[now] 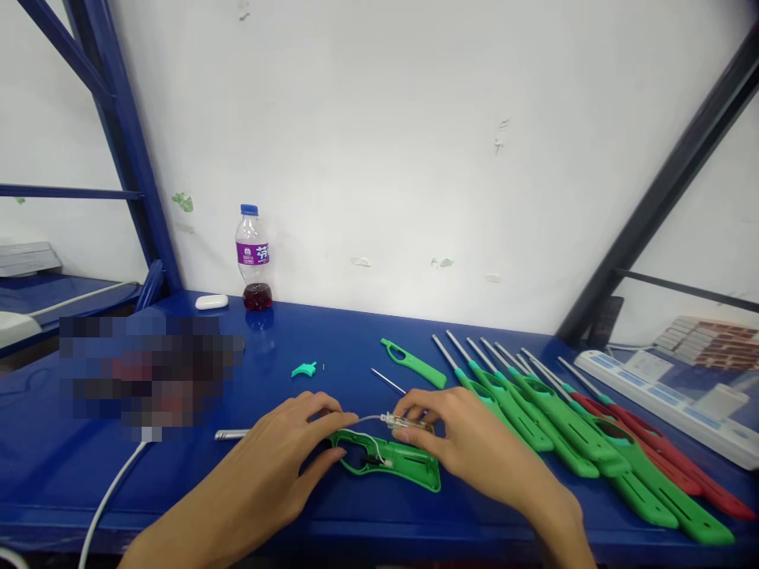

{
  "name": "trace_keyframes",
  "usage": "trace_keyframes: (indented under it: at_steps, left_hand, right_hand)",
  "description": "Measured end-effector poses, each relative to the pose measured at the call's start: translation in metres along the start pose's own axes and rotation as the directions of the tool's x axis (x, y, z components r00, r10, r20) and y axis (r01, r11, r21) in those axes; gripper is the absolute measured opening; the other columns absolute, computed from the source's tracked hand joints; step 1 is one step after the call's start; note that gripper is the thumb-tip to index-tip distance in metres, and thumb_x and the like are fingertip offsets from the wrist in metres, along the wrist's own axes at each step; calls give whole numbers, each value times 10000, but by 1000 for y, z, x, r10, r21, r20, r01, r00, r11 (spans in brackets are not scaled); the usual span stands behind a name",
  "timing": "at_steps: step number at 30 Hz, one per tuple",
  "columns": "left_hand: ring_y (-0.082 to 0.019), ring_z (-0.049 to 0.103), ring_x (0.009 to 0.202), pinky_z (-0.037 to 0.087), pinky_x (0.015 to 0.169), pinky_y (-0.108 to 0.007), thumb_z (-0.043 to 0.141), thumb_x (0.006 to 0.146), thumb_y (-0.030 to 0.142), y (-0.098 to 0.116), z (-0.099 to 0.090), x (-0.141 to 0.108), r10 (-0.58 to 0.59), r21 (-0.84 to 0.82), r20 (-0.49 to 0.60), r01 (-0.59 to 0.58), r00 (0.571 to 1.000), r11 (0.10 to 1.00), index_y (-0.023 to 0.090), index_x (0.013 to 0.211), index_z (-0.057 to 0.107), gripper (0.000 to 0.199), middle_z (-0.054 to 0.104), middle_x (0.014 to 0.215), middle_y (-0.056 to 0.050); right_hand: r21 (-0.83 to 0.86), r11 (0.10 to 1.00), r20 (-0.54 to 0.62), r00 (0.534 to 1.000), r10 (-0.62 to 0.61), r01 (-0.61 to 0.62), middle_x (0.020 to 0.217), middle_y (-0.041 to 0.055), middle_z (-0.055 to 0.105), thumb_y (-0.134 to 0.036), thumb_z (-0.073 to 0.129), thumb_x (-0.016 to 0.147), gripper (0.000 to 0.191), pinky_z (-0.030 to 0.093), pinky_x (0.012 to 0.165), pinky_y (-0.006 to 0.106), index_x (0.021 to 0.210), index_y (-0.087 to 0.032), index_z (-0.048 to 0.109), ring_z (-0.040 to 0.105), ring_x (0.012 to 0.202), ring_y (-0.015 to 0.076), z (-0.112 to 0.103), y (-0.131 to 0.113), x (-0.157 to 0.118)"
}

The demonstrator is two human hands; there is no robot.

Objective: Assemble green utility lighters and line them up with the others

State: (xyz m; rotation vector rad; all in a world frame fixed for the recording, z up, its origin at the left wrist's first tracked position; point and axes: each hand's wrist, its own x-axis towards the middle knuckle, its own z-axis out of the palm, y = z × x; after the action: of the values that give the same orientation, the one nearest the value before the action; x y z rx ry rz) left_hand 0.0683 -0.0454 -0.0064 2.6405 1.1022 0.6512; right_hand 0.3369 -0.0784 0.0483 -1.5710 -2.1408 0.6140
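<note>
On the blue table lies an opened green utility lighter shell [415,465], its inside facing up with a white wire and a small black part in it. My left hand [296,442] grips its front end between thumb and fingers; a metal barrel [231,435] sticks out beyond. Pinched in my right hand [451,423] is a clear fuel tank [409,424], just above the shell's handle. A thin tube [371,418] runs from the tank toward my left fingertips. Farther back are the other green shell half [418,366] and a teal trigger [304,369].
Several assembled green lighters [545,411] and red lighters [664,431] lie at right, beside a white power strip [670,411]. A thin metal rod [388,381] lies behind my right hand. A drink bottle [254,261] and white case [212,302] stand near the wall. A white cable [112,498] runs at left.
</note>
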Motion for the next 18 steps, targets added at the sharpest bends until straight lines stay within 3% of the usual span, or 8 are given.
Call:
trace_keyframes:
  at_steps: [4, 9, 12, 18]
  left_hand:
    - [-270, 699, 1033, 575, 900, -425, 565, 1003, 150, 0, 2, 6, 11, 69, 10, -12, 1000, 998, 301, 1296, 706, 359, 716, 1199, -56]
    - [-314, 714, 1053, 567, 924, -474, 573, 992, 177, -16, -4, 0, -80, 137, 31, 75, 996, 988, 302, 1266, 736, 343, 741, 1227, -62]
    - [-293, 714, 1074, 551, 951, -432, 563, 992, 158, -25, -7, -2, -106, 97, 65, 99, 992, 990, 303, 1175, 767, 309, 760, 1190, -36]
    - [-223, 710, 1014, 527, 899, -323, 478, 1023, 117, -27, -8, 4, -43, -29, 131, 47, 991, 998, 258, 1112, 764, 331, 746, 1110, -33]
  right_hand:
    - [-17, 1000, -5, 1000, -7, 7, 903, -30, 805, -347, 706, 979, 106, 456, 710, 278, 1027, -294, 785, 724, 831, 188, 0, -1, 0]
    - [-11, 1000, 21, 1000, 18, -17, 949, -24, 802, -337, 711, 975, 88, 464, 740, 270, 1018, -294, 774, 720, 895, 202, -2, 1, -2]
    - [4, 1000, 73, 997, 29, -30, 943, -28, 787, -304, 735, 954, 57, 464, 737, 258, 997, -301, 773, 707, 895, 198, 0, 7, -5]
    - [13, 1000, 95, 995, 25, -26, 956, -17, 768, -232, 760, 918, 82, 462, 745, 250, 963, -296, 783, 683, 909, 201, 6, 17, -3]
